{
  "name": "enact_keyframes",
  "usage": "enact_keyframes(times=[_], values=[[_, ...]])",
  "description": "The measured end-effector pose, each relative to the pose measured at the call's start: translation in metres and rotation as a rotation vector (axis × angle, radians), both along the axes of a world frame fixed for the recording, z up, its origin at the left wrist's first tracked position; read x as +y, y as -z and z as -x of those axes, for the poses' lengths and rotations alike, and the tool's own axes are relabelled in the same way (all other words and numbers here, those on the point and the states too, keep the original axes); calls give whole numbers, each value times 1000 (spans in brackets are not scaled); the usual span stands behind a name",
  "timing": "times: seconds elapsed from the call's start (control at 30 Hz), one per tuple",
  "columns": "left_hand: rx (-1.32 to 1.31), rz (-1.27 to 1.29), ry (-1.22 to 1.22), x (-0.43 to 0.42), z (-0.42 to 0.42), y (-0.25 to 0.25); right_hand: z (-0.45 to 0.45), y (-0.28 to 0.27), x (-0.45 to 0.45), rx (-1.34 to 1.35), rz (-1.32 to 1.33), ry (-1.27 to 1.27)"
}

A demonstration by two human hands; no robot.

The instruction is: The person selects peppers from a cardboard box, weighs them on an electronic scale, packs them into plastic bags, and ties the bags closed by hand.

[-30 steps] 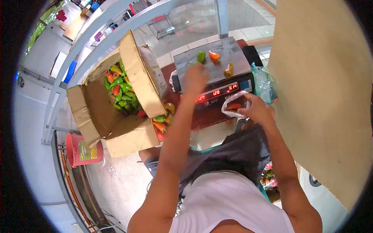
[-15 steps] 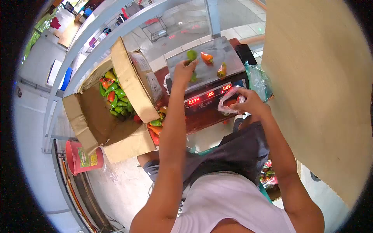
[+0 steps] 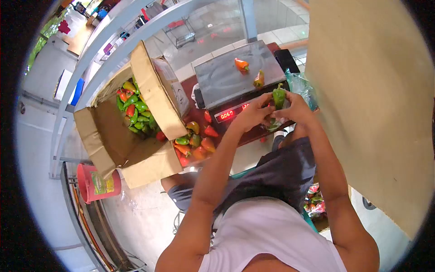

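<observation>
A green bell pepper point(image 3: 279, 96) stands upright between my two hands, in front of the scale's right side. The fingers of my left hand point(image 3: 254, 113) are closed against its left side. My right hand point(image 3: 297, 110) is curled at its right, gripping a clear plastic bag point(image 3: 274, 123) that hangs partly hidden beneath the fingers. On the metal plate of the digital scale point(image 3: 222, 75) lie an orange-red pepper point(image 3: 242, 65) and a yellowish pepper point(image 3: 258, 79). Red digits on the display point(image 3: 231, 113) read 0.067; my hands cover the rest.
Left of the scale, a tilted cardboard box point(image 3: 106, 136) holds green and red peppers point(image 3: 136, 111). More peppers point(image 3: 197, 140) lie on the red table beside it. A tall brown board point(image 3: 371, 90) stands at right. A pink bucket point(image 3: 97, 182) is on the floor.
My left hand has moved from the scale plate to the bag, and the green peppers are gone from the plate. The first display figure fell from 0.234 to 0.067.
</observation>
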State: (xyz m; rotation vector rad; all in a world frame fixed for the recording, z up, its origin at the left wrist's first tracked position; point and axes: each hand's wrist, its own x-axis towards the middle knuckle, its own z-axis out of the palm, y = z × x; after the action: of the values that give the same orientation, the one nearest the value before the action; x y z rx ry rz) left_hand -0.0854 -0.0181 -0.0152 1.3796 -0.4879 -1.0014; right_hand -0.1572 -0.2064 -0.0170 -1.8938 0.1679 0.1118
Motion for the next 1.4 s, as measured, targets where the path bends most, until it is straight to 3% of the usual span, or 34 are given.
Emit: enact_keyframes(times=[0.1,0.2,0.4,0.5,0.6,0.7,0.8,0.93,0.97,1.03,1.1,1.17,1.27,1.3,1.4], values=[[102,91,-243,-2,5,-8,-3,-10,6,-87,15,-5],[85,-12,-314,-7,-4,2,-2,-24,13,-107,79,6],[-134,85,-526,-8,8,-1,1,-52,19,-123,29,-20],[-651,47,-471,-10,9,4,3,-55,21,-195,19,-52],[-1177,-267,-258,-2,1,-6,1,-45,18,-174,13,-80],[-972,-476,-262,2,-2,-33,4,-41,15,-33,-37,-56],[-291,166,-640,-17,11,-38,9,-43,15,-18,-197,-26],[-743,-41,-212,-23,6,-9,18,-48,6,-40,-152,86],[-895,-138,-99,-18,1,-3,21,-48,3,43,-262,77],[-1076,-297,235,-9,-18,-23,25,-37,-2,89,-191,36],[-662,-213,-91,-13,-69,-22,26,-37,-4,112,-151,29],[-960,-531,-585,-27,-118,-8,26,-45,1,114,-146,51],[-1225,-877,-298,-44,-143,10,15,-49,5,-17,-311,-25],[-1305,-925,-216,-50,-145,13,12,-56,1,100,-222,-36],[-1334,-820,-51,-49,-132,31,15,-57,-1,14,-326,-3]])
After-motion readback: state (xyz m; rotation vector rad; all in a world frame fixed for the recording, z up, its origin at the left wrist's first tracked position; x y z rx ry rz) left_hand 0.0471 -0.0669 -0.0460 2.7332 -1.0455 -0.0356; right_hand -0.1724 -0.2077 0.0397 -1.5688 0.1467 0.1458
